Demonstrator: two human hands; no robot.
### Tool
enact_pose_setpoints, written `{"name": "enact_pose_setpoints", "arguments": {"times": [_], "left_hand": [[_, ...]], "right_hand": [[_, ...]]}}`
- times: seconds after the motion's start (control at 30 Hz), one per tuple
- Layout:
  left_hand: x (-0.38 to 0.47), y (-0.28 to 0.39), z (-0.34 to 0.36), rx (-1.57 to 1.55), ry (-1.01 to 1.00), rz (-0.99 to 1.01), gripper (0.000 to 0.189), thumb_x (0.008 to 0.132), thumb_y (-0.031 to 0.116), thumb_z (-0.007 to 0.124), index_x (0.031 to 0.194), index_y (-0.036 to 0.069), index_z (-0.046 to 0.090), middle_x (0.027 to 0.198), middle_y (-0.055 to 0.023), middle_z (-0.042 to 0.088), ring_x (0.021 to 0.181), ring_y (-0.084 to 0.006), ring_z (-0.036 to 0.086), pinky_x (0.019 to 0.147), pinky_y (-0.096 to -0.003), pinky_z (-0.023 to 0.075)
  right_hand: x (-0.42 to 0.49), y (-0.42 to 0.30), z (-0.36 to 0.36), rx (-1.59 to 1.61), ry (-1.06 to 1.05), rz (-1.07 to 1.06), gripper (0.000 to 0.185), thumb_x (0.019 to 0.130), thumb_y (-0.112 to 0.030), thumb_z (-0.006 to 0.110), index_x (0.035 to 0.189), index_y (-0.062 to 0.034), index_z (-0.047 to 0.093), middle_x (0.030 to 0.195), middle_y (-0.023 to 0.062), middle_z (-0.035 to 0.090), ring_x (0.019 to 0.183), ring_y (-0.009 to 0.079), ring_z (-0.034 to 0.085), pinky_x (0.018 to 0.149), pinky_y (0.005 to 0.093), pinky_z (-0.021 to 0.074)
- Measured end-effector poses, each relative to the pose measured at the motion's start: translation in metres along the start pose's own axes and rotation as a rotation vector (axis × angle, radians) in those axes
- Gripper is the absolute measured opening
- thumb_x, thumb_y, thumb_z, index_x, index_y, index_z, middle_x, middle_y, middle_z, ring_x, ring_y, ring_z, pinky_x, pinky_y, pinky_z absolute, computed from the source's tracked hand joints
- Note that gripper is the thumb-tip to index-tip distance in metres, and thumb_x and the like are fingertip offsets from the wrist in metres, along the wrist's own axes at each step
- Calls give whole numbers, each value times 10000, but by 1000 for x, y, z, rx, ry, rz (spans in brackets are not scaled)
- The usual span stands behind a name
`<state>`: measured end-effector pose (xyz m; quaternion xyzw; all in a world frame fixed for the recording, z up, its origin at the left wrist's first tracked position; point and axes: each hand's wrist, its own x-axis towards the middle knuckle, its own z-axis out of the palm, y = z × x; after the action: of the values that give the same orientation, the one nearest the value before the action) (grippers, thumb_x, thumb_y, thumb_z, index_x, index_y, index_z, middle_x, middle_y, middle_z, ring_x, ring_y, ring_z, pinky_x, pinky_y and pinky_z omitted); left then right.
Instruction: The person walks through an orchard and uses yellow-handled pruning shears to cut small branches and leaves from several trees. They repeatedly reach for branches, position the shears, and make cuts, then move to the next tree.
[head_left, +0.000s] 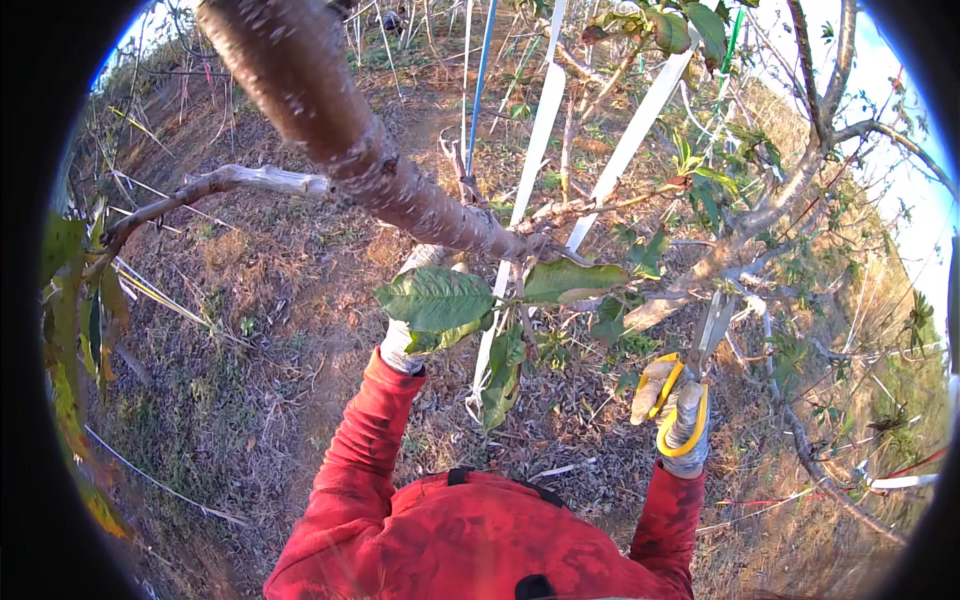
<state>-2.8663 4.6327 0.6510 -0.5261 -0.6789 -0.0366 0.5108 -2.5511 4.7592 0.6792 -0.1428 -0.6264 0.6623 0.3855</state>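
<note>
My right hand (681, 420), in a grey-white work glove, grips scissors by their yellow handle loops (701, 431). Their metal blades (712, 334) point up and away from me, close to a pale tree branch (671, 300). My left hand (403, 349), also gloved, reaches up to the underside of a thick brown branch (442, 214). Green leaves (435, 298) cover much of that hand, so whether its fingers close around the branch is hidden. A white strap (541, 142) hangs from above, passes behind the branch and ends in a knot lower down.
A second white strap (637, 139) and a blue strap (480, 82) run down nearby. At left, a thinner side branch (225, 180) joins the thick one. More branches (802, 172) spread on the right. Dry grass and leaf litter (270, 375) cover the sloping ground, crossed by several loose strings.
</note>
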Motion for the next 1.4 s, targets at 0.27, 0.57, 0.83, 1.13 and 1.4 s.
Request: {"name": "enact_pose_setpoints", "arguments": {"times": [0.27,0.57,0.83,1.13,1.4], "left_hand": [[32,14,32,-1138,150,-161,211,799,226,564,978,115,569,873,-20,551,785,-185,551,681,-355,446],[21,39,48,-1730,273,-259,189,852,98,561,1039,72,552,891,-5,565,781,-137,564,688,-296,478],[16,20,-11,-2013,210,-402,317,854,34,585,1167,19,539,1031,-47,598,918,-117,570,774,-252,482],[-133,-5,-82,-2239,-71,-680,425,859,73,587,1258,-18,473,1180,-92,564,1063,-159,542,945,-284,409],[-250,-30,-106,-2113,-352,-929,410,853,12,569,1253,-14,481,1215,-107,550,1090,-188,543,951,-287,420]], "right_hand": [[-71,17,36,-29,209,43,625,832,-560,530,1038,29,505,650,79,550,587,170,562,544,268,462],[-142,10,69,-191,406,-9,763,778,-691,473,970,46,502,563,88,555,473,202,534,441,270,424],[-222,21,124,308,312,-252,844,717,-737,500,1061,33,533,757,228,625,531,289,592,442,341,488],[-323,-4,195,413,216,-396,837,720,-736,496,1062,27,534,752,223,625,524,288,590,438,340,486],[-358,-2,259,451,184,-428,830,723,-735,492,1062,22,535,749,218,625,518,286,589,435,340,484]]}}
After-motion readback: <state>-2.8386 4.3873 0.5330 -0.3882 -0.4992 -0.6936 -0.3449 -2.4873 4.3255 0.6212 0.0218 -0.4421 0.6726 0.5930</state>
